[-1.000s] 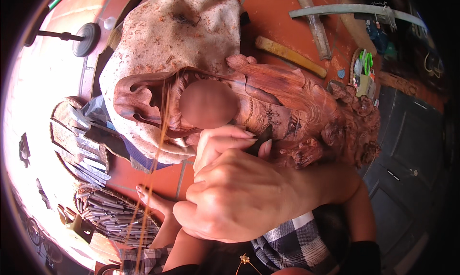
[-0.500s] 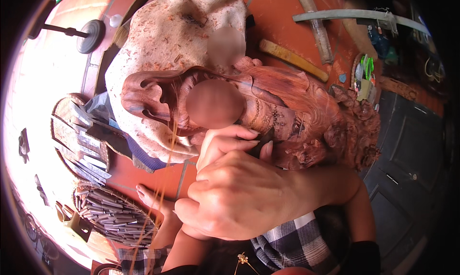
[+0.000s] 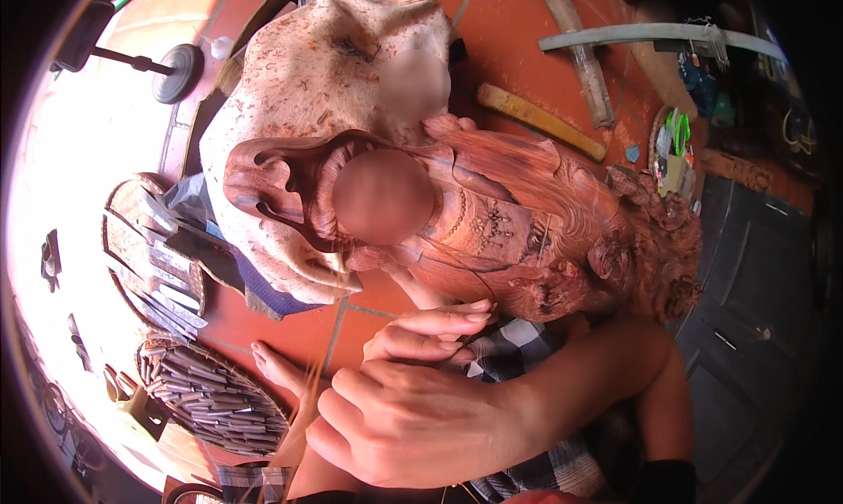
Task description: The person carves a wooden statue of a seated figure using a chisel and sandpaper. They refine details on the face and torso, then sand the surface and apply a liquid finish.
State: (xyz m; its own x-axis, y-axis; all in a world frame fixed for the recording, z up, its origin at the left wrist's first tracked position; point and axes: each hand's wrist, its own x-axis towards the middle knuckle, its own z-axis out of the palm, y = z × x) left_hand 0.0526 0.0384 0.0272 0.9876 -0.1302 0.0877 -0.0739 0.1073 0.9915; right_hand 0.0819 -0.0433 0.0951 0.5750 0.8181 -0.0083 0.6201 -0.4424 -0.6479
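A reddish-brown wood carving of a robed figure point(image 3: 509, 188) lies on its back across the view. Its head end rests on a pale cloth pad point(image 3: 290, 74) strewn with wood shavings. Just below the carving's near side, my left hand point(image 3: 421, 333) has its fingers pressed together. My right hand point(image 3: 413, 416) is closed in a fist, lying over the left hand's lower part. Whatever the two hands hold is hidden behind fingers and knuckles. Both are over my lap, near the black-and-white plaid cloth point(image 3: 544, 460), with the fingertips apart from the carved chest.
At left, a woven basket holds several carving tools with dark shafts point(image 3: 211, 399). Above it lies a woven tray point(image 3: 132, 227) with flat metal blades. A yellowish wooden bar point(image 3: 536, 120) lies on the red tiles beyond the carving. A dark panel point(image 3: 746, 276) stands at right.
Both hands have drawn back from the carving's chest toward my lap. The dark tool tip seen between the fingers earlier is now out of sight. The view has shifted slightly.
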